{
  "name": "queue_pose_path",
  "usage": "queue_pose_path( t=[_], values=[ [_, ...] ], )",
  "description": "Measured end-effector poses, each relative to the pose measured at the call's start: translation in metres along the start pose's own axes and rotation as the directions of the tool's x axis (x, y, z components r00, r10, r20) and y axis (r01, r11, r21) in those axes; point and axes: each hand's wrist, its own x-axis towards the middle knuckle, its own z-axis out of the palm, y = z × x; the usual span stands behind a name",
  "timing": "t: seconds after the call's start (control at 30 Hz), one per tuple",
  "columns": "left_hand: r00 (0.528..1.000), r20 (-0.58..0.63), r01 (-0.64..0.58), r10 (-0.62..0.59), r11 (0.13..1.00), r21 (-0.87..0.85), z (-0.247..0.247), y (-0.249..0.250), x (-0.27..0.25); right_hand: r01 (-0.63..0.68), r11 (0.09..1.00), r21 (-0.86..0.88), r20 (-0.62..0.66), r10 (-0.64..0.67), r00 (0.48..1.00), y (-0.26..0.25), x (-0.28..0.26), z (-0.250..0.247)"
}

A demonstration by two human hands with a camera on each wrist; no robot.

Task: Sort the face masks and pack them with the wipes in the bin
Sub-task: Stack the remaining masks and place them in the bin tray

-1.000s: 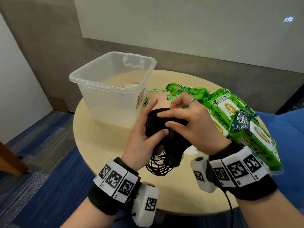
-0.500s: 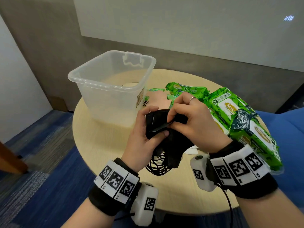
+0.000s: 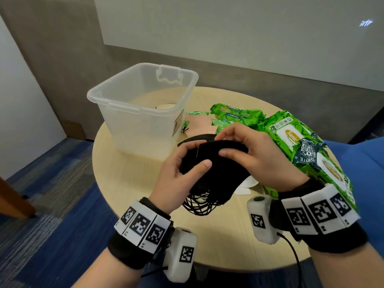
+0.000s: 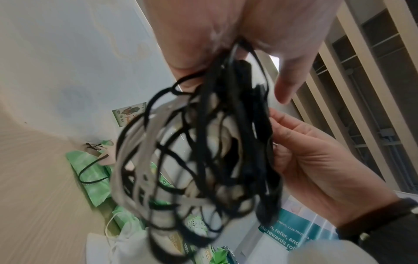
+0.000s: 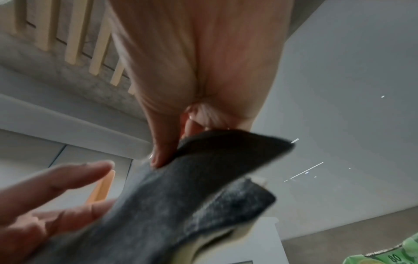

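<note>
Round table, hands gripping masks

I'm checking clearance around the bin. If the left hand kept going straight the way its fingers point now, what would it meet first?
Probably the clear bin. The left hand, gripping the black masks, points away from the person toward the bin's near wall, with only bare table between. Depth is uncertain from these views.
</note>
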Motion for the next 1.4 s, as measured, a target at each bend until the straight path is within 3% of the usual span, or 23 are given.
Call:
queue_pose_path(
  t=[0.1,0.3,0.6,0.67,0.93,1.27,1.4],
  values=[
    [1.000,0.003,-0.026,0.026,1.000,0.005,0.003,0.001,0.000,-0.065,0.998,-0.006,0.058,0.065,0.996,0.000,0.005,-0.001],
    [0.996,-0.003,-0.089,0.090,0.990,0.109,0.004,-0.002,0.001,-0.097,0.995,0.021,0.000,0.097,0.995,-0.003,0.006,0.007],
    [0.996,-0.010,-0.091,0.094,0.983,0.162,0.007,-0.008,-0.001,-0.207,0.942,0.266,-0.017,0.219,0.976,-0.002,0.007,0.009],
    [0.994,-0.003,-0.103,0.106,0.975,0.195,0.008,-0.009,-0.001,-0.205,0.951,0.233,-0.027,0.217,0.976,-0.001,0.007,0.010],
    [0.984,0.006,-0.168,0.175,0.931,0.325,0.006,-0.011,-0.001,-0.111,0.979,-0.170,-0.117,0.092,0.989,-0.001,0.002,0.015],
    [0.994,-0.033,-0.104,0.108,0.988,0.117,0.006,-0.009,-0.002,-0.008,0.983,-0.183,-0.261,-0.041,0.965,0.004,0.001,0.020],
    [0.993,-0.008,-0.115,0.116,0.986,0.124,0.005,-0.010,-0.002,0.032,0.984,-0.176,-0.238,-0.074,0.968,0.006,-0.003,0.022]
  ],
)
